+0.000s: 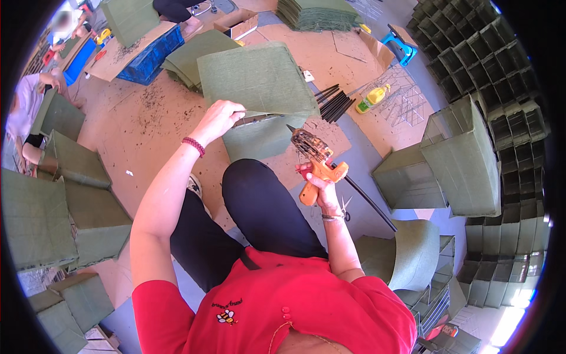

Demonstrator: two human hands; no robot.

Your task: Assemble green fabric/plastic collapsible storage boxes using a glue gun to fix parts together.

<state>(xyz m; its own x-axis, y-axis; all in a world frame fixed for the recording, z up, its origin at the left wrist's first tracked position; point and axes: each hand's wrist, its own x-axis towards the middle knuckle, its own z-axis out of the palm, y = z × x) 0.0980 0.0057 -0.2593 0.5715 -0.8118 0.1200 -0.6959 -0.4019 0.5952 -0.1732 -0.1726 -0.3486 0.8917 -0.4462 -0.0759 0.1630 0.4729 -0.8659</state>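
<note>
Gripping green fabric-covered panel point(259, 79) in left hand point(217, 120), glue-crusted orange glue gun point(315, 159) in right hand point(318, 187).

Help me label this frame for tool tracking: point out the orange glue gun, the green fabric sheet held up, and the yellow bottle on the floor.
Orange glue gun point(321, 168): head view, on its body above the grip.
Green fabric sheet point(256, 79): head view, middle of the panel.
Yellow bottle point(372, 98): head view, on its body.
</note>
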